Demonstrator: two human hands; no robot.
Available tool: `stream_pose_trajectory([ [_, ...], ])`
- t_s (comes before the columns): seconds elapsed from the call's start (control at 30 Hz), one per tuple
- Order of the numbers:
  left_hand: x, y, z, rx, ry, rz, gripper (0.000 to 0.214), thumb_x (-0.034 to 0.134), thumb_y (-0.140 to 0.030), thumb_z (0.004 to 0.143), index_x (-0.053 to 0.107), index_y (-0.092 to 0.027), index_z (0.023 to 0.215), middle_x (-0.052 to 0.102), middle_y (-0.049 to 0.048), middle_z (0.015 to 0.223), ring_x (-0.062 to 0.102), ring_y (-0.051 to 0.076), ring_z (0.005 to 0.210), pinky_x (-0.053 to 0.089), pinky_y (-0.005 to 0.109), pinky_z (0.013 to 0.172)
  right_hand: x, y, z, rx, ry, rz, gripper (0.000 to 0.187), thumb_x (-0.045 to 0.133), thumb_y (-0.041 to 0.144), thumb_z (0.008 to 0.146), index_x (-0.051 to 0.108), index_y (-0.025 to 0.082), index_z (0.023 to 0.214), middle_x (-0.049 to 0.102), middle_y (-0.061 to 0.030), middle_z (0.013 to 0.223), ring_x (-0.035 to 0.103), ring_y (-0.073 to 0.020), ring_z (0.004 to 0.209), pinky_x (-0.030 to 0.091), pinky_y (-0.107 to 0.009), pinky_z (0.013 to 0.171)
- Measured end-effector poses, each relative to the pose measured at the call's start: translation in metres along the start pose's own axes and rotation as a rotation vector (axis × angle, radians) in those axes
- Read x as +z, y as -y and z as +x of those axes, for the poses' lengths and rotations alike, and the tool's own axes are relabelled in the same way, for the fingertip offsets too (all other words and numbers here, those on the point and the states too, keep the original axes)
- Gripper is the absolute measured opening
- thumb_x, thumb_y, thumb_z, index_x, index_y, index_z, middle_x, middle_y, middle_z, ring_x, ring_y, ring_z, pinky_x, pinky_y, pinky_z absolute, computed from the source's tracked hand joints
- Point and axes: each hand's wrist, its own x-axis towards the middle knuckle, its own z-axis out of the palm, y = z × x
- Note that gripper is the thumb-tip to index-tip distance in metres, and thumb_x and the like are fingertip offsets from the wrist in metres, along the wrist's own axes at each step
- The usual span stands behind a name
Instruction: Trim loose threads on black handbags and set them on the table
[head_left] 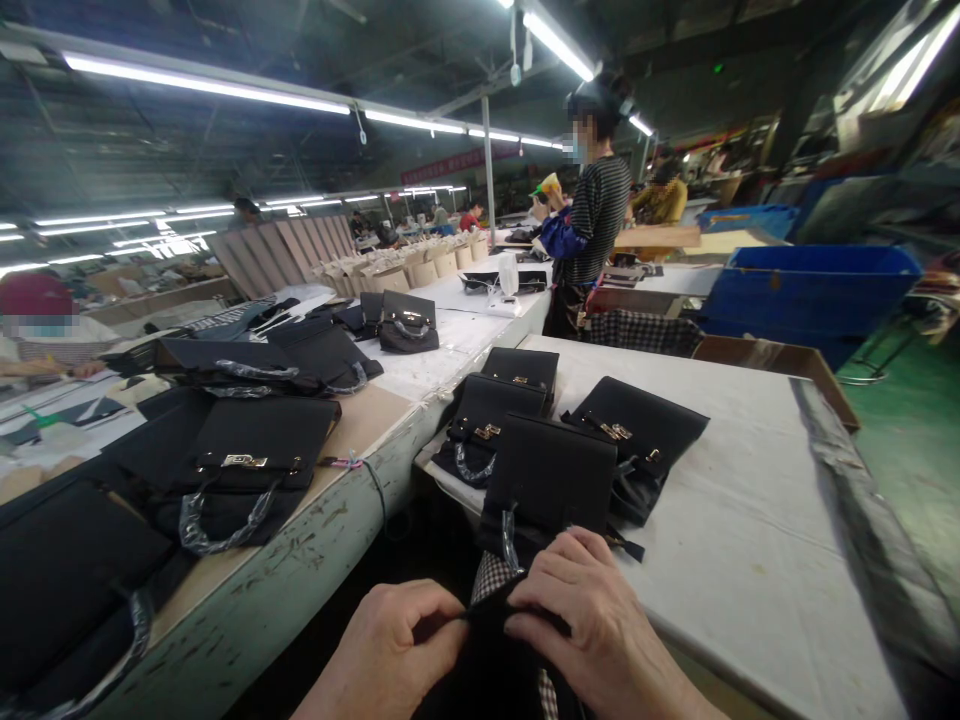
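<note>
Low in the middle, my left hand (409, 635) is closed, thumb and fingers pinching the edge of a dark black piece that seems to be the body of a black handbag (559, 475). My right hand (581, 600) grips the same edge just to the right, fingers bent over it and thumb below. The handbag's flap lies spread away from me on the white table, and its plastic-wrapped handle (510, 540) hangs just beyond my fingers. Some checkered cloth (491, 572) shows beside the black edge. My hands hide much of the part held.
More black handbags (637, 430) with gold clasps lie on the white table (765, 520). Others (255, 450) crowd the green-edged bench (300, 590) at left, past a dark gap. Blue bins (795, 300) stand at right. A person (600, 210) in stripes stands ahead, holding something yellow.
</note>
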Motion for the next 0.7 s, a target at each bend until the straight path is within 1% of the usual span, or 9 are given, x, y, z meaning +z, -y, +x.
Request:
stream_pose_trajectory([
  [0.13, 0.000, 0.001, 0.001, 0.011, 0.000, 0.019, 0.020, 0.059, -0.023, 0.085, 0.075, -0.020, 0.073, 0.070, -0.0021, 0.070, 0.062, 0.014, 0.067, 0.041, 0.022, 0.062, 0.000, -0.006, 0.001, 0.018, 0.002, 0.077, 0.016, 0.080, 0.016, 0.080, 0.068, 0.023, 0.072, 0.066, 0.0045, 0.074, 0.056, -0.0164, 0.080, 0.036, -0.037, 0.085],
  [0.27, 0.003, 0.004, 0.002, 0.026, -0.004, 0.031, 0.020, 0.059, -0.024, 0.086, 0.074, -0.020, 0.073, 0.068, -0.0024, 0.069, 0.061, 0.014, 0.066, 0.040, 0.022, 0.062, -0.002, -0.010, 0.003, 0.049, 0.082, 0.117, 0.015, 0.071, 0.011, 0.087, 0.067, 0.024, 0.079, 0.066, 0.0044, 0.083, 0.055, -0.0169, 0.085, 0.037, -0.035, 0.083],
  [0.37, 0.003, 0.006, 0.003, 0.057, 0.016, 0.056, 0.020, 0.059, -0.022, 0.086, 0.073, -0.019, 0.072, 0.066, -0.0022, 0.069, 0.060, 0.013, 0.066, 0.039, 0.022, 0.061, -0.002, -0.009, 0.006, 0.069, 0.106, 0.082, 0.014, 0.067, 0.013, 0.090, 0.065, 0.024, 0.081, 0.065, 0.0033, 0.085, 0.054, -0.0180, 0.085, 0.037, -0.035, 0.081],
  [0.57, 0.001, 0.007, 0.005, 0.110, 0.045, 0.039, 0.018, 0.060, -0.018, 0.085, 0.073, -0.019, 0.075, 0.067, -0.0032, 0.071, 0.061, 0.012, 0.068, 0.039, 0.021, 0.063, 0.003, -0.005, 0.006, 0.021, 0.045, -0.033, 0.014, 0.064, 0.014, 0.091, 0.064, 0.021, 0.080, 0.064, -0.0004, 0.084, 0.053, -0.0203, 0.082, 0.038, -0.040, 0.083],
  [0.7, 0.001, 0.002, 0.004, 0.106, 0.062, 0.022, 0.017, 0.060, -0.015, 0.085, 0.075, -0.020, 0.077, 0.070, -0.0029, 0.075, 0.063, 0.013, 0.071, 0.041, 0.020, 0.065, 0.008, -0.006, 0.003, -0.016, -0.022, -0.051, 0.015, 0.064, 0.011, 0.089, 0.064, 0.020, 0.078, 0.062, 0.0002, 0.080, 0.056, -0.0189, 0.080, 0.036, -0.044, 0.094],
])
